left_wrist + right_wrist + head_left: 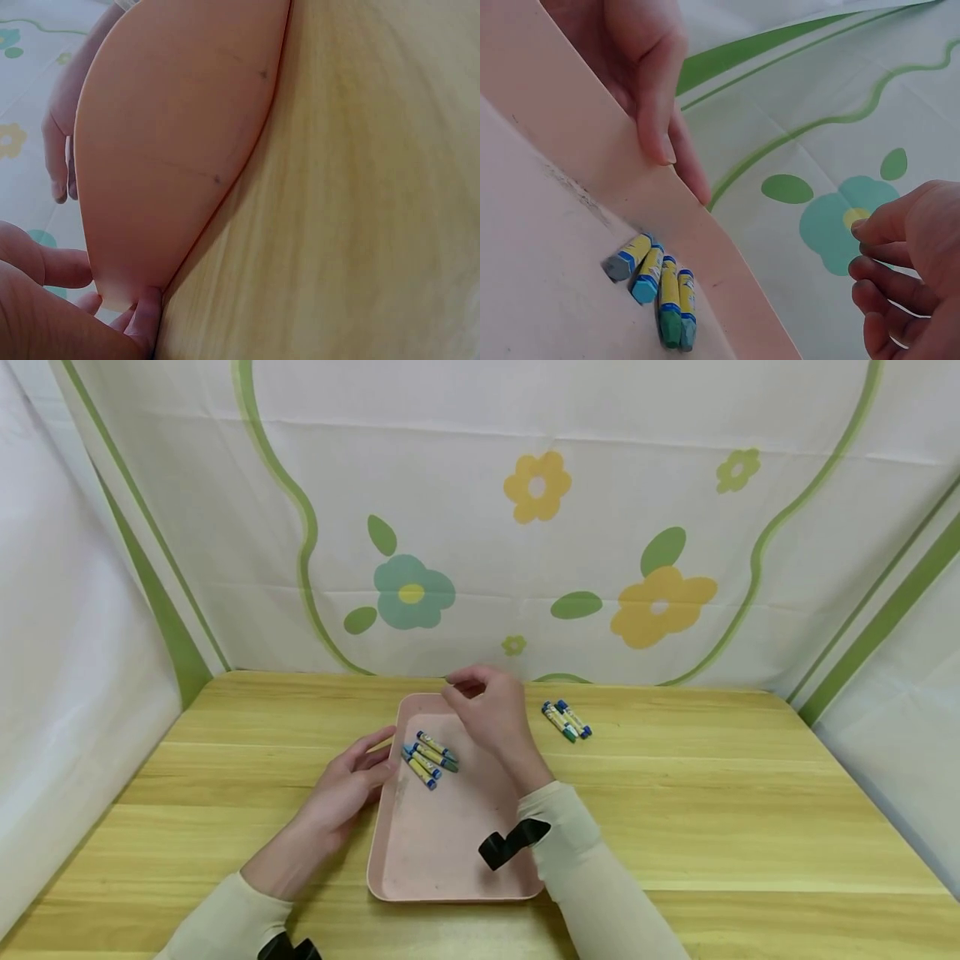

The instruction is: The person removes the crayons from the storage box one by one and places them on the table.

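Note:
A pink rectangular tray (450,893) lies on the table, with several crayons (429,758) in yellow-and-blue wrappers grouped near its left wall. My left hand (348,789) holds the tray's left side. Its thumb touches the rim (91,259) while other fingers (148,315) press low against the outer wall. Over the tray's far end is my right hand (491,710), its fingers loosely bent and nothing visible between them. In the right wrist view, the thumb and fingertips (862,266) of that hand are close together. Grey, blue and green tips show on the tray's crayons (656,281).
More crayons (566,721) lie in a small group on the wooden table (712,802), right of the tray's far end. A white flower-print cloth (480,543) hangs behind the table, and pale cloth walls (82,610) stand at both sides.

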Action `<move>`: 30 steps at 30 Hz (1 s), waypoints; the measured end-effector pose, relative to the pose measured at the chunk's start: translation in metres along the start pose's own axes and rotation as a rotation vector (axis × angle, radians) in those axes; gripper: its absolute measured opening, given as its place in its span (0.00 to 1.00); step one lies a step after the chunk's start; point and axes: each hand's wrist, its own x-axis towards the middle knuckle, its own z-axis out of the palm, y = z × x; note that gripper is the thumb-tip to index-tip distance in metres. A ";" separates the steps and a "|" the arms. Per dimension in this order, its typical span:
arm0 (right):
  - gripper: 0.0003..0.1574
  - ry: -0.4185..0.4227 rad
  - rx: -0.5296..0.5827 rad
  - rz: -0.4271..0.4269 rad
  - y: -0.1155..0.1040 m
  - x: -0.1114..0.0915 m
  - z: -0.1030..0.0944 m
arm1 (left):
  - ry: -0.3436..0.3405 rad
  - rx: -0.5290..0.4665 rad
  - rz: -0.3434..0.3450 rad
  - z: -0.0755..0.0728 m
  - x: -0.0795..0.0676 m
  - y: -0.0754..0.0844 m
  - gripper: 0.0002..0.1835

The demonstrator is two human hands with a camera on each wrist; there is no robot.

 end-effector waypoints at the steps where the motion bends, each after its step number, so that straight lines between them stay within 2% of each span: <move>1: 0.12 -0.001 -0.002 0.003 -0.001 -0.001 0.001 | -0.001 0.004 0.000 0.000 0.000 0.000 0.33; 10: 0.11 -0.020 -0.120 0.060 -0.003 -0.004 0.007 | -0.005 0.006 -0.003 -0.001 -0.001 0.000 0.33; 24: 0.10 -0.055 -0.228 0.143 0.001 -0.006 0.012 | -0.012 -0.017 -0.004 -0.002 -0.001 0.001 0.33; 30: 0.12 -0.140 -0.112 0.159 0.005 -0.009 0.017 | -0.013 -0.022 -0.007 -0.002 -0.001 0.001 0.32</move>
